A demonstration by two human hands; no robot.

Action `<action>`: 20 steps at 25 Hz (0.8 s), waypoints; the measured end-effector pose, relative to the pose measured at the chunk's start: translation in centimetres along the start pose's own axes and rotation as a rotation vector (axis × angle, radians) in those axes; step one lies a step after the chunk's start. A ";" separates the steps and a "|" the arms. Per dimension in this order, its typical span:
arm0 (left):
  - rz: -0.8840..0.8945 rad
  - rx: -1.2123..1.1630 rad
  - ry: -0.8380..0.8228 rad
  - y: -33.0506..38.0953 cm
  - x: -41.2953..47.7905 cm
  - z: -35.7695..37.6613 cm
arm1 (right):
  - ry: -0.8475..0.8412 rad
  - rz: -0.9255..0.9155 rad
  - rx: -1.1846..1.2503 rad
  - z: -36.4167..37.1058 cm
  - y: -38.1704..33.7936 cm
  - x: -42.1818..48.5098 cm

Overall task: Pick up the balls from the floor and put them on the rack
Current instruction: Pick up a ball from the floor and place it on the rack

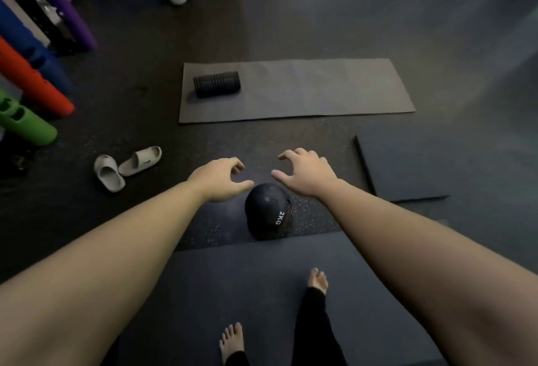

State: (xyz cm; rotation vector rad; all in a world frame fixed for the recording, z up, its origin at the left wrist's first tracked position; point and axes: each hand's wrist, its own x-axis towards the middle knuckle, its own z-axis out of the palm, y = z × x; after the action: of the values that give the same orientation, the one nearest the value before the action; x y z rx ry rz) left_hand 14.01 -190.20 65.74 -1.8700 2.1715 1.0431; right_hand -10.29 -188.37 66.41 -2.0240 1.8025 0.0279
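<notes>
So there's a black 2KG medicine ball [267,210] sitting on the speckled rubber floor [314,214], right against the front edge of the dark mat [233,278] the person's bare feet are on. Both arms are stretched out over it; left hand [219,180] and right hand [305,175] are spread, fingers curled, holding nothing, neither clearly touching the ball. No bins in sight, just coloured upright tubes [35,86] along the left edge. Past the hands, a grey yoga mat [305,89] carries a black foam roller [217,84]. Pale slides [125,166] lie to the left, a folded mat [404,164] to the right. Open floor between them.
</notes>
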 end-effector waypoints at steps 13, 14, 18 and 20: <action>-0.294 -0.149 -0.017 -9.9 26.3 18.7 | -0.382 0.039 0.014 22.1 16.3 25.9; -0.307 -0.175 -0.042 -11.3 28.4 20.9 | -0.395 0.051 0.011 24.6 17.4 27.4; -0.398 -0.298 -0.077 -18.5 36.9 30.6 | -0.441 0.051 0.026 37.0 20.7 34.2; -0.460 -0.392 -0.091 -21.4 40.0 35.1 | -0.452 0.035 0.023 42.1 22.0 36.7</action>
State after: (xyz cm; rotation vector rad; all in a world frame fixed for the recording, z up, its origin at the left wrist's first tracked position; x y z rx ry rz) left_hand 11.11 -205.14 10.42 -2.2701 1.4499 1.4760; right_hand -14.43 -210.69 10.83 -1.7892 1.5392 0.4366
